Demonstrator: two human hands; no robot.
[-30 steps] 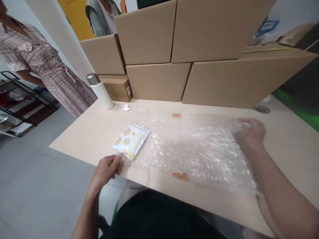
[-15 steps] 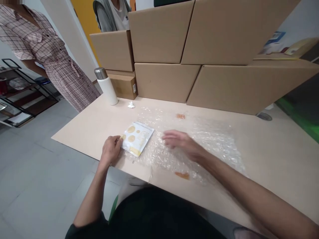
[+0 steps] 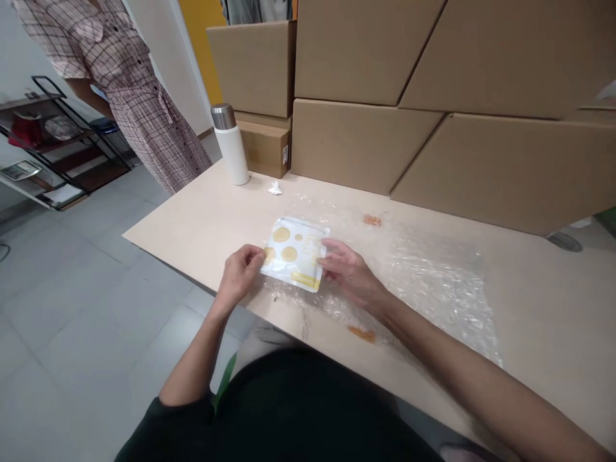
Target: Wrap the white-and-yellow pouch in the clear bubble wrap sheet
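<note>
A flat white pouch point(image 3: 298, 252) with yellow round spots and a yellow strip is between my hands, over the left end of a sheet of bubble wrap point(image 3: 433, 282). My left hand point(image 3: 242, 273) pinches the pouch's left edge between thumb and fingers. At the right edge, my right hand point(image 3: 349, 269) has its fingers around the pouch, some of them hidden behind it. Two pieces of orange-brown tape point(image 3: 362, 333) show on the bubble wrap, one near the table's front edge and one farther back.
Cardboard boxes point(image 3: 344, 144) are stacked along the table's back. A white flask point(image 3: 231, 151) with a metal cap stands at the back left, near a crumpled white tissue point(image 3: 274, 188). A person in a checked dress point(image 3: 139, 96) stands beyond the table, by a shelf cart point(image 3: 62, 141).
My right hand has come left to the pouch and taken its right edge. The pouch has turned and now lies more level between both hands. The view has shifted.
</note>
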